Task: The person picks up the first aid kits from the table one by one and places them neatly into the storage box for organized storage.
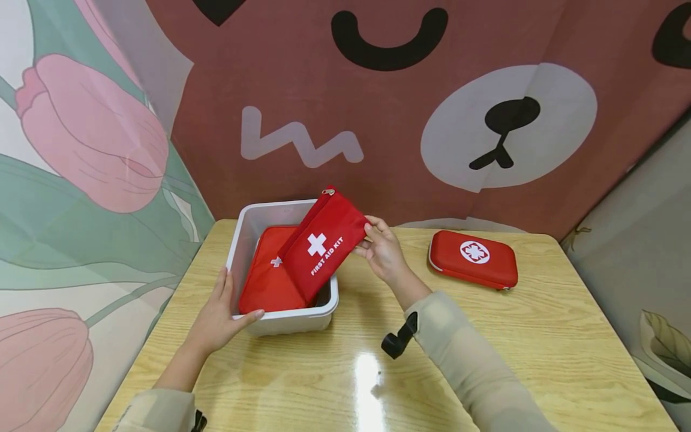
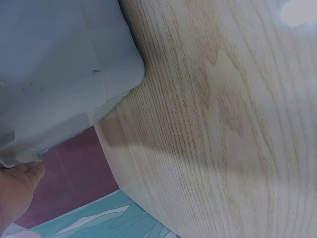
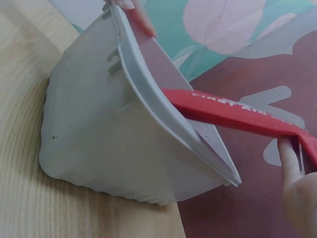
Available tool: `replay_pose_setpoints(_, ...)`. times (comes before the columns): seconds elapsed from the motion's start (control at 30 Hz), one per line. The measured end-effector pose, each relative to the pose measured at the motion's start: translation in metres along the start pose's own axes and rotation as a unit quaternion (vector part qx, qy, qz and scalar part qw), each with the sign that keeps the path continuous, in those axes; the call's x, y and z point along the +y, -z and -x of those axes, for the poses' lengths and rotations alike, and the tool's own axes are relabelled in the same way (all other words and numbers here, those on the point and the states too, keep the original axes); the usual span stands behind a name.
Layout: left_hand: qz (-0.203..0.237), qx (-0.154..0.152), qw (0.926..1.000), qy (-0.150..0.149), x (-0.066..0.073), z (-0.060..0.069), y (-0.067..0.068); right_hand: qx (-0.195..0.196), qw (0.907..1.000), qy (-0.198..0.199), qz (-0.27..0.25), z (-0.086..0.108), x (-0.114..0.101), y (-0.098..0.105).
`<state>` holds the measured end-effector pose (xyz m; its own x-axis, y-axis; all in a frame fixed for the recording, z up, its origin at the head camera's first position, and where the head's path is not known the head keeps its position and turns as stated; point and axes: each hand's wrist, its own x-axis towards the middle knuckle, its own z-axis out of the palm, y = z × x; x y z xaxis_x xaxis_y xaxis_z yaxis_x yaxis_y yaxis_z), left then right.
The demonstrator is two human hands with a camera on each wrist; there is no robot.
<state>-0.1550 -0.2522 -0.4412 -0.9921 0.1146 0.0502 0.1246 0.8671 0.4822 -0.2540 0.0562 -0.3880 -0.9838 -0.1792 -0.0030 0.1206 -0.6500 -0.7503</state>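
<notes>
My right hand (image 1: 382, 249) pinches the right edge of a red zippered first aid pouch (image 1: 329, 243) with a white cross. The pouch is tilted, its lower left part inside the white plastic bin (image 1: 286, 329) and its upper part above the rim. Another red first aid bag (image 1: 270, 282) lies in the bin, partly covered by the pouch. At the bin's front left corner, my left hand (image 1: 218, 318) holds the rim, thumb over the front edge and fingers along the left side. In the right wrist view, the pouch (image 3: 223, 111) slants over the rim.
A red hard-shell first aid case (image 1: 474, 260) with a round white emblem lies on the wooden table (image 1: 540, 348), right of the bin. Behind the table hangs a brown cloth (image 1: 388, 108) with a printed bear face. A tulip-print cloth (image 1: 92, 138) hangs at the left.
</notes>
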Motion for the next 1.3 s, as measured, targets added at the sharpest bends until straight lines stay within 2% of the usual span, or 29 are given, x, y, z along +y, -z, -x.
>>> replay_pose_setpoints(0.5, 0.002, -0.001, 0.9999, 0.01, 0.0, 0.0, 0.0, -0.053, 0.9939, -0.048, 0.084, -0.021, 0.007, -0.016)
replay_pose_setpoints(0.77, 0.007, 0.003, 0.9999, 0.012, 0.001, 0.0, 0.0, -0.069, 0.9833, -0.088, 0.143, -0.033, 0.015, -0.028)
replay_pose_setpoints(0.93, 0.011, 0.005, 0.9998, 0.013, 0.001, 0.0, 0.0, -0.063, 0.9792, -0.105, 0.161, -0.039, 0.022, -0.031)
replay_pose_setpoints(1.1, 0.012, 0.004, 0.9998, 0.018, 0.002, 0.0, 0.001, -0.035, 0.9738, -0.094, 0.204, -0.043, 0.029, -0.036)
replay_pose_setpoints(1.3, 0.012, 0.006, 0.9998, 0.017, 0.003, 0.001, 0.001, 0.01, 0.951, -0.068, 0.301, -0.044, 0.04, -0.045)
